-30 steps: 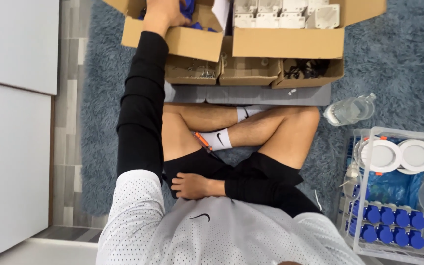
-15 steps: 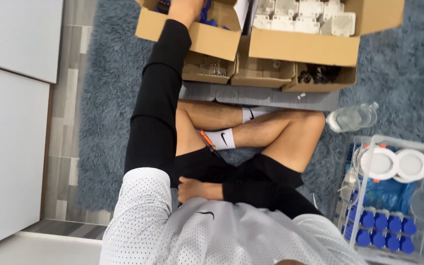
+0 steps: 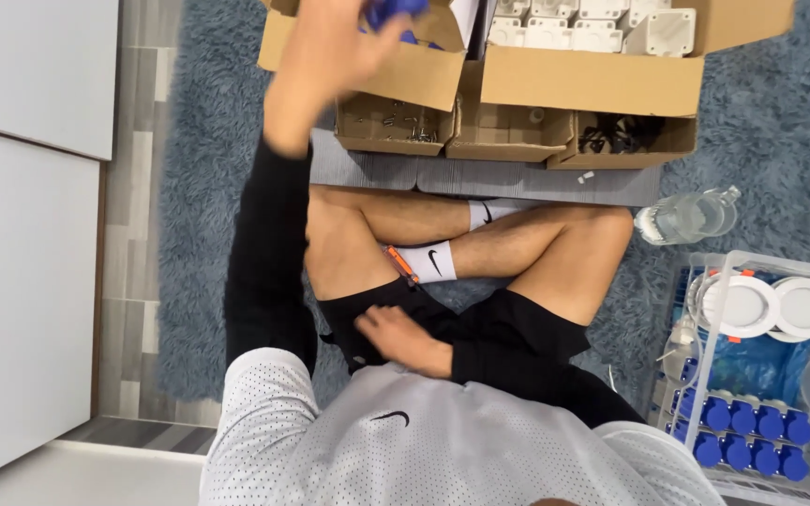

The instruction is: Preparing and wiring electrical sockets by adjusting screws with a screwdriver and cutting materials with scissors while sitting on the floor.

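Left hand [image 3: 330,52], which reached deep into the far cardboard box [image 3: 396,70] a moment ago, now lifts out, fingers closed around a blue part [image 3: 388,11] above the box's near wall. Right hand [image 3: 403,337] rests loosely curled in the lap.
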